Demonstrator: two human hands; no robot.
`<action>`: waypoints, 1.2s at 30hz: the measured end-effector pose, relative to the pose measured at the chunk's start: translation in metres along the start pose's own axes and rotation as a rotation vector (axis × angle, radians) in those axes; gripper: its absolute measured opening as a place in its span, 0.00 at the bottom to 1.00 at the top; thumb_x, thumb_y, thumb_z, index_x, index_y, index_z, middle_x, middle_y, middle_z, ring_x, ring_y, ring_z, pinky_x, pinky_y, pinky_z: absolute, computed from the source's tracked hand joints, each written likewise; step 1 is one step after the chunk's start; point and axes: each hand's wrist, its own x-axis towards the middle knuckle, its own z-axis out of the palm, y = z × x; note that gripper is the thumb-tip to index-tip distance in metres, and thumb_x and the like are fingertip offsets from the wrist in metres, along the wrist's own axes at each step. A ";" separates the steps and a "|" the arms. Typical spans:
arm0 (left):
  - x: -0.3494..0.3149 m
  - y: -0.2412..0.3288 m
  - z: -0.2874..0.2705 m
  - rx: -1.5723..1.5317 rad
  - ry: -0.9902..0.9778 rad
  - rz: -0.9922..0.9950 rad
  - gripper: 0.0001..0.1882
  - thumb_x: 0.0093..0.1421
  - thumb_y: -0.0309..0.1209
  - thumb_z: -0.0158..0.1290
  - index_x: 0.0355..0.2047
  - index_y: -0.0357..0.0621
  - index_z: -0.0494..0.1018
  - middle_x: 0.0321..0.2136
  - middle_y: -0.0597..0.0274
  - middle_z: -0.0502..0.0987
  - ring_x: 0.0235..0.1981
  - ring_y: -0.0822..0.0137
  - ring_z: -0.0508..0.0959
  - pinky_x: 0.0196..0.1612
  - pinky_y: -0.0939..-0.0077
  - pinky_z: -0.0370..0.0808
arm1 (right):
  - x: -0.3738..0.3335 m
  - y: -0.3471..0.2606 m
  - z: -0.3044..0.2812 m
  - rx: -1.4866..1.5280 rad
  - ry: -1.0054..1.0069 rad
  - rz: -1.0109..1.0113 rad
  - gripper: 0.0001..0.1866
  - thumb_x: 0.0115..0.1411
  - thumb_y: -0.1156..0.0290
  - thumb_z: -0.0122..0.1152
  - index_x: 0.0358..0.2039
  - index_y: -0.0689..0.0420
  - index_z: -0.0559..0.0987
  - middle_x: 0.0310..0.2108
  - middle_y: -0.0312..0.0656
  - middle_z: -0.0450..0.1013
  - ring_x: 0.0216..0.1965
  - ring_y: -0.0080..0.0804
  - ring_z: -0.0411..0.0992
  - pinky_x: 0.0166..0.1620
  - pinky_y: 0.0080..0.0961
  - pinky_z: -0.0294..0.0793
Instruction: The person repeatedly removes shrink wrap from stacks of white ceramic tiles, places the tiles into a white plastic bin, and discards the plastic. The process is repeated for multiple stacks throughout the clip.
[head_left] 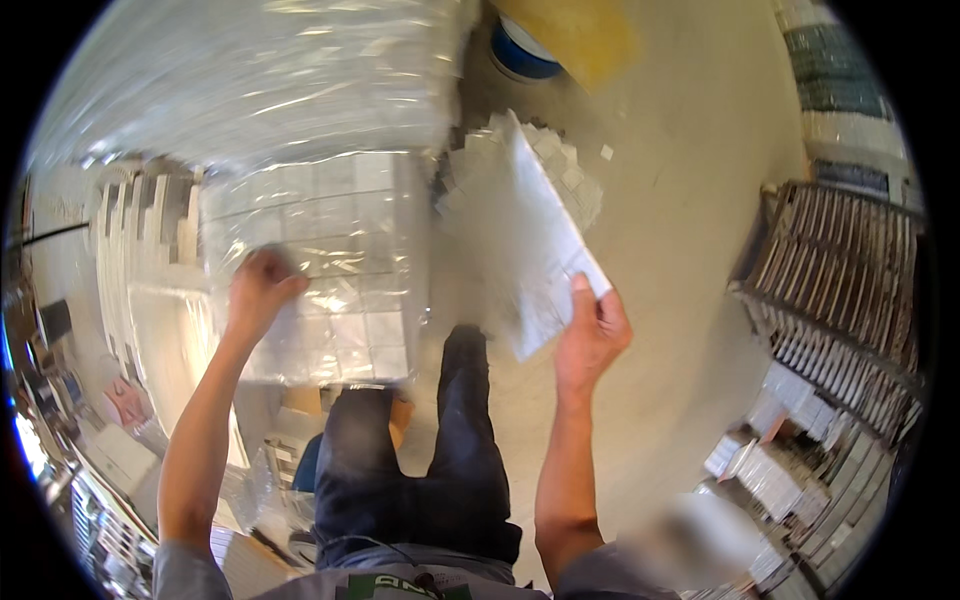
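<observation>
My right hand grips the lower right edge of a thin, flat white tile with faint grey marbling. The tile is held up at a slant over the floor, thumb on its face. My left hand is over the left part of a stack of square pale tiles under clear plastic film. Its fingers are curled in and its thumb points right. What they pinch, if anything, is hidden. Behind the held tile, a heap of small white tile pieces lies on the floor.
A larger film-wrapped load stands beyond the stack. A blue bucket and a yellowish sheet are at the far end. Slatted wooden pallets stand on the right, with wrapped packs nearer. Stacked pale slabs are at the left.
</observation>
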 end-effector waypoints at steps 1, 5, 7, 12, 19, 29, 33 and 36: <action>0.001 -0.001 0.002 0.033 0.018 0.028 0.18 0.41 0.38 0.63 0.22 0.38 0.69 0.23 0.55 0.70 0.27 0.58 0.71 0.32 0.66 0.69 | -0.003 -0.016 -0.012 -0.028 -0.019 0.009 0.07 0.58 0.76 0.58 0.35 0.66 0.79 0.26 0.29 0.69 0.27 0.13 0.62 0.30 0.15 0.62; 0.007 -0.018 0.012 -0.033 0.031 0.165 0.17 0.48 0.41 0.58 0.26 0.38 0.72 0.26 0.50 0.74 0.32 0.50 0.75 0.36 0.59 0.71 | -0.047 -0.095 -0.058 -0.070 -0.058 -0.102 0.07 0.57 0.77 0.59 0.35 0.66 0.80 0.27 0.29 0.71 0.29 0.13 0.63 0.32 0.14 0.62; 0.017 -0.023 0.015 -0.125 0.001 0.135 0.16 0.51 0.40 0.56 0.28 0.38 0.72 0.28 0.47 0.75 0.34 0.49 0.76 0.37 0.57 0.71 | -0.067 -0.132 -0.084 -0.129 -0.052 -0.174 0.07 0.57 0.78 0.59 0.35 0.66 0.79 0.27 0.30 0.72 0.29 0.14 0.65 0.33 0.13 0.62; -0.026 0.031 -0.011 -0.050 0.053 0.164 0.11 0.55 0.35 0.52 0.34 0.43 0.75 0.32 0.48 0.78 0.36 0.48 0.77 0.40 0.55 0.73 | -0.114 -0.237 -0.148 -0.391 -0.091 -0.342 0.08 0.55 0.80 0.57 0.36 0.69 0.79 0.27 0.34 0.73 0.29 0.16 0.65 0.34 0.14 0.64; -0.121 0.080 0.030 -0.880 -0.549 0.624 0.36 0.47 0.35 0.65 0.55 0.39 0.65 0.49 0.54 0.73 0.47 0.63 0.74 0.54 0.71 0.67 | -0.186 -0.329 -0.189 -0.123 -0.152 -0.455 0.13 0.57 0.77 0.53 0.41 0.71 0.75 0.35 0.46 0.75 0.37 0.28 0.72 0.44 0.23 0.69; -0.187 -0.060 -0.019 -1.466 -0.575 -0.105 0.17 0.53 0.29 0.61 0.42 0.33 0.75 0.34 0.62 0.78 0.37 0.74 0.76 0.43 0.77 0.73 | -0.144 -0.273 -0.055 -0.011 -0.453 -0.268 0.11 0.56 0.80 0.55 0.39 0.73 0.76 0.36 0.42 0.75 0.38 0.24 0.71 0.45 0.20 0.66; -0.199 -0.075 -0.045 -1.292 -0.275 -0.316 0.14 0.53 0.30 0.60 0.39 0.36 0.77 0.30 0.64 0.78 0.32 0.74 0.76 0.32 0.73 0.76 | -0.101 -0.197 0.025 0.031 -0.583 -0.046 0.11 0.56 0.79 0.60 0.39 0.71 0.77 0.35 0.40 0.75 0.36 0.23 0.71 0.41 0.21 0.70; -0.183 -0.083 -0.034 -1.169 -0.043 -0.328 0.13 0.52 0.32 0.60 0.34 0.34 0.78 0.25 0.62 0.77 0.25 0.74 0.75 0.23 0.74 0.76 | -0.081 -0.161 0.078 0.026 -0.616 0.032 0.10 0.56 0.79 0.59 0.38 0.71 0.77 0.35 0.41 0.75 0.33 0.24 0.73 0.37 0.22 0.73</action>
